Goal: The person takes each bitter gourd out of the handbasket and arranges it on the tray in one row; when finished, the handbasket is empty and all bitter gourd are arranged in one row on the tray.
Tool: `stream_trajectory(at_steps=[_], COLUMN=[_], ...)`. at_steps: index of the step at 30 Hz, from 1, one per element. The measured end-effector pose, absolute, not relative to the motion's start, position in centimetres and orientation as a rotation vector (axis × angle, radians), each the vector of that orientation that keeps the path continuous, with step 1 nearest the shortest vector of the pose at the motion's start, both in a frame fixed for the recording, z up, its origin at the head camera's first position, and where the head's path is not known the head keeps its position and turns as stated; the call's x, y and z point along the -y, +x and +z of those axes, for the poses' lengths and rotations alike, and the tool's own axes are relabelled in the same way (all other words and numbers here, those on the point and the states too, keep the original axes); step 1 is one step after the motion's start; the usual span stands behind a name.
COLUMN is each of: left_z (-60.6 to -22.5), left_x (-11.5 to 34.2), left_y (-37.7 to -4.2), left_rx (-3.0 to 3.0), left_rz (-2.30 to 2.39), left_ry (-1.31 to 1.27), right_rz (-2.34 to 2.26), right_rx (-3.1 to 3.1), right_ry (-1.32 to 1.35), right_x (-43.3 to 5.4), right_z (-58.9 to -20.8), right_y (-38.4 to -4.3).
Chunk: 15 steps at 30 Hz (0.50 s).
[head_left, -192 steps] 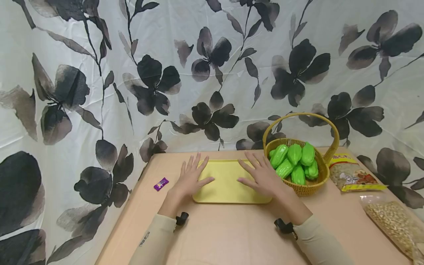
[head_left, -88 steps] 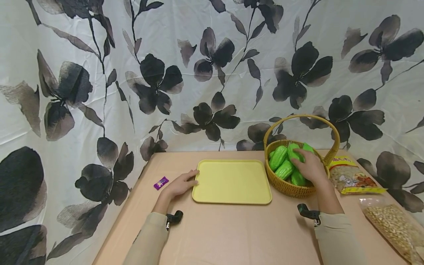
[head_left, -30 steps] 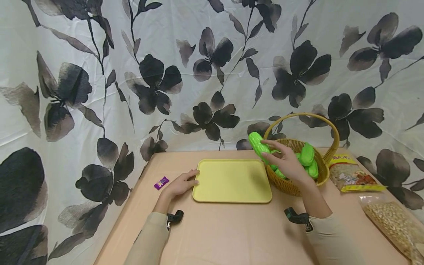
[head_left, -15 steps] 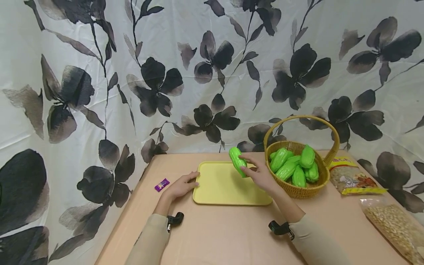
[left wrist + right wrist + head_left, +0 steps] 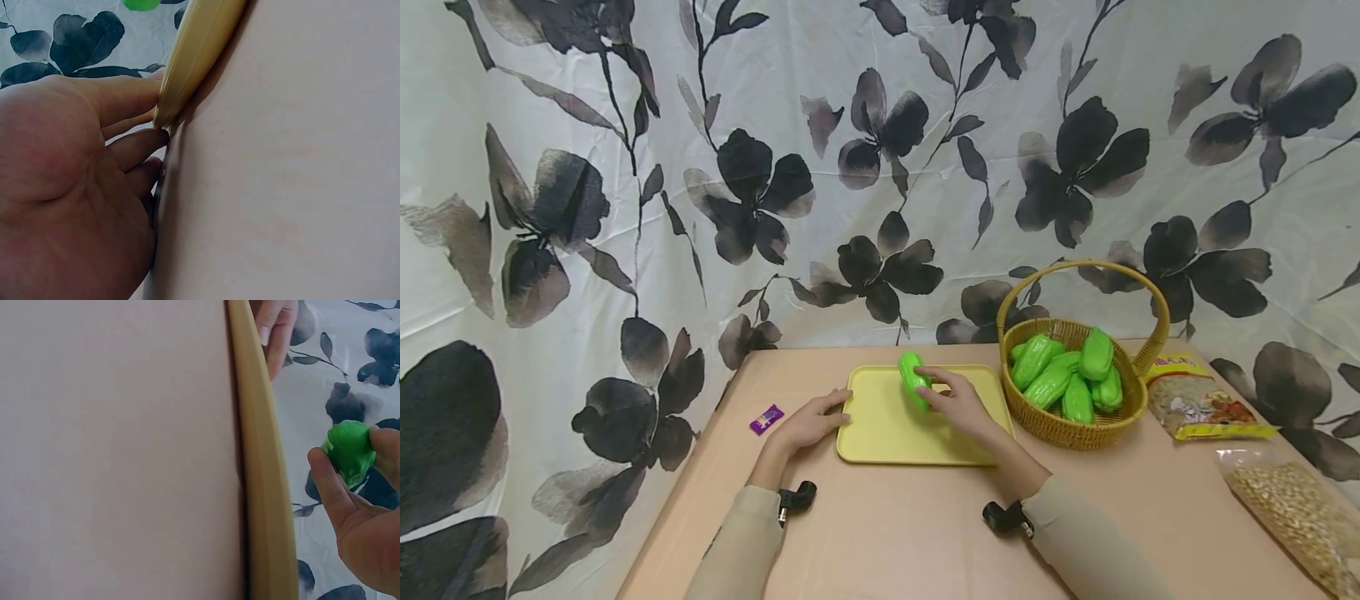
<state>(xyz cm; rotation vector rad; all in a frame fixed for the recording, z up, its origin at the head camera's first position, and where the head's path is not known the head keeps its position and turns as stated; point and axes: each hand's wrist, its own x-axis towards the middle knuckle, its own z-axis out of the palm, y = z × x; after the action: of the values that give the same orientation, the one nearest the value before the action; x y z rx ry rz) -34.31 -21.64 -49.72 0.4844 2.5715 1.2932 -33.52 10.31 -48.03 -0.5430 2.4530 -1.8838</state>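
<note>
My right hand (image 5: 958, 402) pinches a bright green, bumpy bitter melon (image 5: 912, 379) between thumb and fingers. It tilts over the middle of the yellow tray (image 5: 872, 437); the right wrist view shows its rounded end (image 5: 350, 447). My left hand (image 5: 808, 421) rests at the tray's left edge. In the left wrist view, its relaxed fingers (image 5: 140, 150) touch the rim of the tray (image 5: 200, 50) and the table beside it. A wicker basket (image 5: 1060, 432) with several more bitter melons (image 5: 1048, 385) stands right of the tray.
The basket's tall handle (image 5: 1086, 265) arches above it. Right of it lie a yellow-edged printed bag (image 5: 1202, 396) and a clear bag of pale kernels (image 5: 1288, 512). A small purple-wrapped sweet (image 5: 767, 419) lies left of the tray. A floral cloth (image 5: 880, 167) hangs behind the table.
My right hand took a bitter melon out of the basket and carried it left and down over the tray. Earlier both hands hovered over the tray; the left has since settled at its left edge.
</note>
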Motion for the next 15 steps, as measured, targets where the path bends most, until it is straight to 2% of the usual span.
stream_trajectory(at_steps=[15], left_z=[-49.7], left_x=[21.6], left_y=[-34.3], left_rx=[-2.589], left_rz=[1.284], left_ry=[0.493], right_rz=[-1.767], right_rx=[-2.504], right_ry=[-0.534], right_x=[-7.0], right_z=[-48.6], right_y=[-34.3])
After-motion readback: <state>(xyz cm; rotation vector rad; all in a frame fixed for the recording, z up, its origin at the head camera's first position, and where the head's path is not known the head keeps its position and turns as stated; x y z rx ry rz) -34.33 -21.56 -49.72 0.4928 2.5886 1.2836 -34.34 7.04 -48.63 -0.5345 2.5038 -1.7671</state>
